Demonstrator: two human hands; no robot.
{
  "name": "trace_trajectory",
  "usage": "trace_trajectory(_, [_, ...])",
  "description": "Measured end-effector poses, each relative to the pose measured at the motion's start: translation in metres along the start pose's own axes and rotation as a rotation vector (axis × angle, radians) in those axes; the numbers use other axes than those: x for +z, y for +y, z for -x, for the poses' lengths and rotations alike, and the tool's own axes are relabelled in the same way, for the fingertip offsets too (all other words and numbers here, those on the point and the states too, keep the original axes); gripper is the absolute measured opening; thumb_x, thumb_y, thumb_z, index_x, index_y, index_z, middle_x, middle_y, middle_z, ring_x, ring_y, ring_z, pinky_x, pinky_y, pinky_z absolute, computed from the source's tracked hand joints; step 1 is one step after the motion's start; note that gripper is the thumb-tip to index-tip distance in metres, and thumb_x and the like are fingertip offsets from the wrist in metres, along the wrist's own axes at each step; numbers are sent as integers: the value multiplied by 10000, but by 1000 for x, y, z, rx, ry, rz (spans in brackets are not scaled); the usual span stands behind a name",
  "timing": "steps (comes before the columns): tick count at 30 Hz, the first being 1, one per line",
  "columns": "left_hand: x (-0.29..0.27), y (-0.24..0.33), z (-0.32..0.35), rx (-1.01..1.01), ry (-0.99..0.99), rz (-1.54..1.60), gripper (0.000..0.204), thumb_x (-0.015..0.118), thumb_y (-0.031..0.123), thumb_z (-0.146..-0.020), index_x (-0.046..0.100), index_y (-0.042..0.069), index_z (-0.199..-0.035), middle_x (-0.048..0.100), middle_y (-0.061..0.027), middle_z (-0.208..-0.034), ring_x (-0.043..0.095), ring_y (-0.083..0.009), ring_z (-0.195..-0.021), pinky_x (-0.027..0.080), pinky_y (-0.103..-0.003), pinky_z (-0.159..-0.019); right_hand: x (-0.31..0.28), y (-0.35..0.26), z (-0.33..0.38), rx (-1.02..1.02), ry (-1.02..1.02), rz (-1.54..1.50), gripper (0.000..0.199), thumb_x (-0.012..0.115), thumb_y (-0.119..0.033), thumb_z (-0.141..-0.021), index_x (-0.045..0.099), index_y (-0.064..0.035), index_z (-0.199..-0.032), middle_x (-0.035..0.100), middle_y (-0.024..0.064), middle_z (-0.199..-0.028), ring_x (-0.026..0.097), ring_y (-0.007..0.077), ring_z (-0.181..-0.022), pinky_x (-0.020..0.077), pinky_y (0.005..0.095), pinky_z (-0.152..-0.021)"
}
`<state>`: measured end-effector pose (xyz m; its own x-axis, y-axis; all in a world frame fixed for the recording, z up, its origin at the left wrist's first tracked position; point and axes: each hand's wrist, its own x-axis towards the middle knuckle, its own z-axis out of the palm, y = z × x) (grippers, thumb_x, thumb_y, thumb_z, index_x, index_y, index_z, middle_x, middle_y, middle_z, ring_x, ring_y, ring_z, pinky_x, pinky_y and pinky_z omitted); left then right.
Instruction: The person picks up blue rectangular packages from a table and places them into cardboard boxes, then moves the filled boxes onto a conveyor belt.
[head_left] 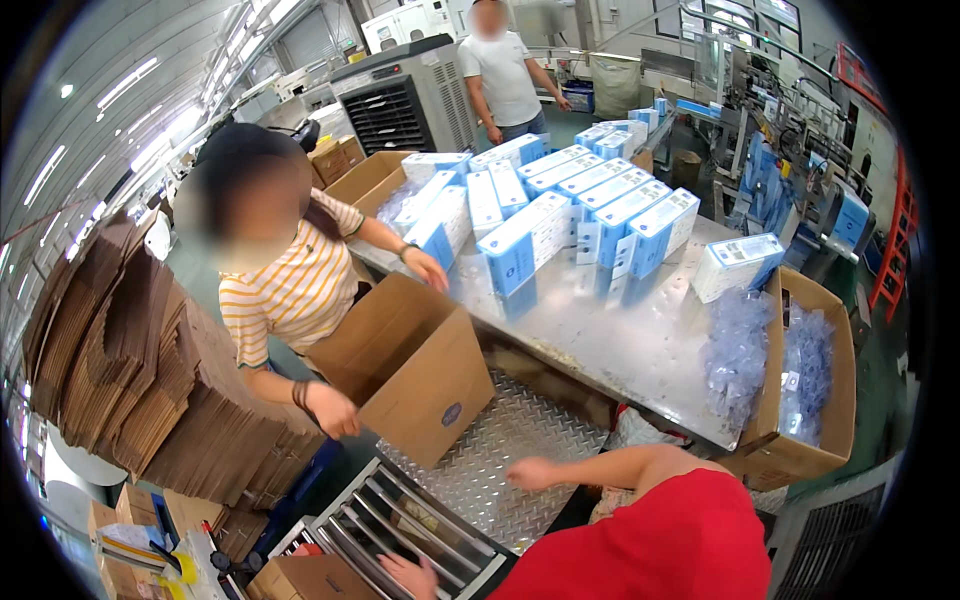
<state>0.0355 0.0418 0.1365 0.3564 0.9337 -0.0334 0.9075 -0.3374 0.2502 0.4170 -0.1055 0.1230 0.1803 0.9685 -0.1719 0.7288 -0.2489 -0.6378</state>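
My right hand point(534, 473) hangs over the diamond-plate metal platform point(530, 420), its fingers curled and nothing visible in them. My left hand point(410, 577), fingers spread, is at the lower edge over the roller conveyor point(420, 520); it holds nothing that I can see. Left of that hand, a closed brown carton point(310, 580) sits on the rollers. Farther up, a large open carton point(430, 385) stands tilted at the platform's edge, beside a co-worker in a striped shirt point(290, 290). One of the co-worker's hands is beside the carton, the other near the table.
A metal table point(640, 345) carries many blue-and-white boxes point(525, 240). At its right end are clear plastic packaging point(738, 350) and an open carton point(765, 390). Flattened cardboard point(150, 370) is stacked at left. Another person point(503, 85) stands behind the table near machinery point(790, 140).
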Motion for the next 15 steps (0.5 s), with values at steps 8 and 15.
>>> trace_trajectory(8, [97, 160, 98, -285, -535, 60, 679, 673, 296, -785, 383, 4, -1325, 269, -237, -1413, 324, -403, -1273, 309, -448, -1042, -214, 74, 144, 145, 583, 462, 559, 636, -268, -794, 472, -48, -1281, 441, 176, -1311, 389, 359, -1232, 335, 470, -991])
trace_trajectory(15, [89, 202, 83, -299, -112, 313, 364, 598, 219, -840, 535, 25, -1141, 443, -190, -1257, 446, -321, -1138, 399, -425, -936, -208, 100, 160, 148, 405, 516, 784, 640, -367, -784, 305, -63, -1425, 293, 184, -1469, 232, 352, -1381, 184, 501, -1123])
